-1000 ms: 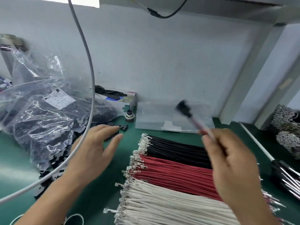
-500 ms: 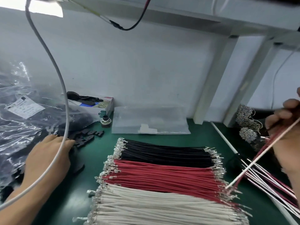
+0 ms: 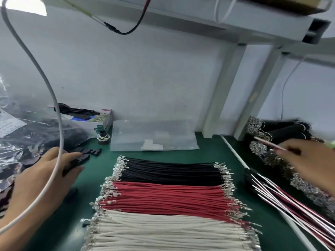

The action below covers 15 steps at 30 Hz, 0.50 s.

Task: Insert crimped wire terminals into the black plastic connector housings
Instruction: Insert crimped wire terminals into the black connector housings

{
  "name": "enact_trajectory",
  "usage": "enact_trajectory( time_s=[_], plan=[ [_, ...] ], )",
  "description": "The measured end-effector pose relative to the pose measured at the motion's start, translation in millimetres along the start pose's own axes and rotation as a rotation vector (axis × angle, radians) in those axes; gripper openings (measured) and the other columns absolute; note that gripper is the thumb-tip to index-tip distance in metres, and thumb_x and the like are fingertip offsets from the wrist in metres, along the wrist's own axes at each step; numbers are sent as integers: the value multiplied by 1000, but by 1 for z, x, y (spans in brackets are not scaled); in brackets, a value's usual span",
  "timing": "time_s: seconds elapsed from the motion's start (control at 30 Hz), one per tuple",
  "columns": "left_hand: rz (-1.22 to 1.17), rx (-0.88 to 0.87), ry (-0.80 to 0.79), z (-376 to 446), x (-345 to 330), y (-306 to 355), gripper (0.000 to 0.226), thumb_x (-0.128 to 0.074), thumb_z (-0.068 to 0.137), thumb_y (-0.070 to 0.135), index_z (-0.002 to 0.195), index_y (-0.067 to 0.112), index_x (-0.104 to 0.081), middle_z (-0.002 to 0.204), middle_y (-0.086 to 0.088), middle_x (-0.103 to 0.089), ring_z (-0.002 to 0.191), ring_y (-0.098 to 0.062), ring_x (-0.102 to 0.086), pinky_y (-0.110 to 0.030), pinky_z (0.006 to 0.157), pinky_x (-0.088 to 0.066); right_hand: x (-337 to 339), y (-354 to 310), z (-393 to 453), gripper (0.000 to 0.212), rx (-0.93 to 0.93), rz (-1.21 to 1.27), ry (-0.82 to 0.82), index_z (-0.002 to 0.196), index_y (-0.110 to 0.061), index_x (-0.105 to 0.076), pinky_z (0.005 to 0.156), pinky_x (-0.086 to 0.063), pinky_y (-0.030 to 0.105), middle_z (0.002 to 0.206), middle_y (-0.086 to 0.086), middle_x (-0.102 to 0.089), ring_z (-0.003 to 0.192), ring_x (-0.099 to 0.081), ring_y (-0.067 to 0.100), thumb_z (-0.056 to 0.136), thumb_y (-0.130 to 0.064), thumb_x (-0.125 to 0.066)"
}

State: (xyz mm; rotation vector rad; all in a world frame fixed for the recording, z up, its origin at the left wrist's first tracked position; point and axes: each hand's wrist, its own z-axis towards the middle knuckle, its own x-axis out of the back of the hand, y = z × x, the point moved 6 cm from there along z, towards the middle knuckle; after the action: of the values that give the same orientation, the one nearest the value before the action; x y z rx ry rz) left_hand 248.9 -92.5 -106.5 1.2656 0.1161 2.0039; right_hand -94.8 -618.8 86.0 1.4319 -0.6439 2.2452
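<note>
- The loose black connector housings [image 3: 87, 153] lie on the green mat [image 3: 181, 151] at the left, just beside a clear bag of more housings [image 3: 36, 134].
- The left hand [image 3: 43, 176] is down among them, fingers curled round a dark piece that looks like a housing; blur and a hanging grey cable [image 3: 59, 142] across the view leave the grip unsure.
- The crimped wires sit mid-mat in three touching rows: black wires [image 3: 172, 173], red wires [image 3: 168, 198], white wires [image 3: 168, 230], terminals at both ends.
- The right hand [image 3: 311, 160] is off to the right, pinching a thin pink-white wire [image 3: 268, 144] above the finished assemblies [image 3: 282, 200].
- Risk, as I judge it: with eyes turned right, the left hand picks blind and may scatter housings or take one the wrong way round.
- The held wire could also snag the terminal bundles [image 3: 272, 129] beneath it.
</note>
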Motion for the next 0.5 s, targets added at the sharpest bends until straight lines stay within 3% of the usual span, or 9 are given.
enact_trajectory(
  time_s=[0.07, 0.13, 0.23, 0.3, 0.4, 0.47, 0.5],
  plan=[
    [-12, -47, -19, 0, 1, 18, 36, -60, 83, 72, 119, 69, -53, 112, 27, -51, 88, -6, -58, -46, 66, -57, -46, 22, -16, 21, -70, -121, -161, 76, -44, -61, 68, -52, 35, 73, -11, -67, 71, -65, 15, 95, -34, -61],
    [-50, -111, 13, -5, 5, 44, 40, -72, 80, 53, 118, 59, -61, 110, 29, -51, 86, -8, -59, -49, 66, -58, -63, 33, -22, 17, -76, -185, -200, 85, -43, -64, 81, -53, 36, 95, -9, -70, 90, -66, 19, 94, -29, -62],
    [-84, -134, 66, -12, 17, 81, 46, -81, 75, 26, 117, 34, -66, 109, 30, -56, 82, -16, -63, -52, 69, -59, -87, 49, -34, 22, -108, -270, -249, 109, -38, -70, 88, -52, 36, 107, -8, -64, 104, -64, 20, 93, -28, -60],
    [-65, -137, 117, -15, 22, 98, 44, -87, 72, 11, 110, 27, -73, 103, 27, -60, 79, -20, -65, -50, 68, -59, -84, 53, -34, 26, -145, -245, -244, 111, -38, -72, 89, -53, 40, 105, -10, -62, 105, -63, 19, 88, -30, -64],
    [-60, -157, 136, -21, 32, 121, 40, -85, 76, 5, 113, 19, -77, 96, 17, -65, 68, -15, -62, -35, 61, -57, -70, 36, -28, 27, -141, -188, -104, 106, -34, -76, 88, -53, 42, 103, -9, -62, 102, -62, 21, 79, -30, -73],
    [-97, -183, 111, -24, 35, 132, 35, -77, 84, 5, 118, 15, -76, 97, 11, -67, 67, -6, -59, -20, 63, -49, -58, -10, -28, 20, -15, -65, 77, 98, -35, -77, 78, -50, 34, 97, -16, -61, 92, -60, 14, 79, -31, -76],
    [-108, -182, 100, -25, 36, 135, 35, -75, 86, 5, 120, 13, -75, 99, 9, -69, 67, -7, -58, -19, 64, -46, -54, -41, -27, 16, 75, 23, 130, 94, -37, -77, 73, -47, 28, 94, -21, -60, 88, -59, 8, 79, -33, -76]
  ],
)
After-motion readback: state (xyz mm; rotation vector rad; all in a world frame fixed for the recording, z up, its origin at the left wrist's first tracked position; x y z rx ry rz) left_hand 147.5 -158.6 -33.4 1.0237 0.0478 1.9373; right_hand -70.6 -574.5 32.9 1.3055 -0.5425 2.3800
